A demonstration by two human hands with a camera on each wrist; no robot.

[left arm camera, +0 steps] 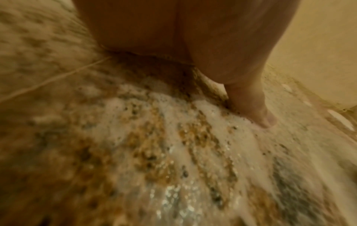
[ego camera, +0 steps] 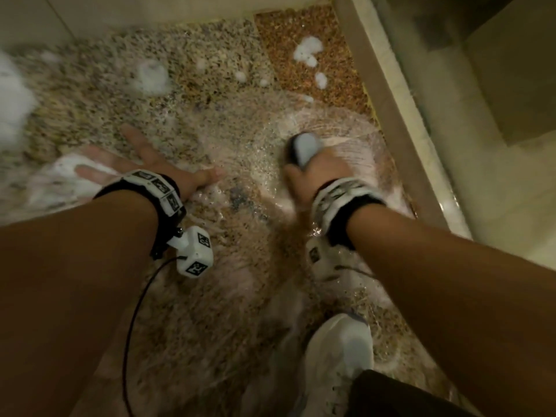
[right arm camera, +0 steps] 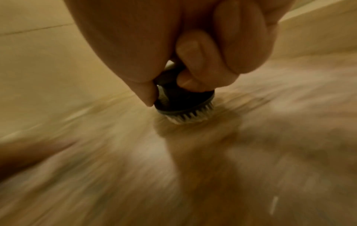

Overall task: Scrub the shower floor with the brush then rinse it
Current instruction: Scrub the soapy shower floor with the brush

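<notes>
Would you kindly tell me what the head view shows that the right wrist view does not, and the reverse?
Only the head view shows the left hand spread flat on the sudsy shower floor, foam clumps, a white shoe and the raised curb. Only the right wrist view shows the brush's white bristles pressed against the floor under its dark round base. Both show the right hand gripping the brush on the wet, speckled floor.
</notes>
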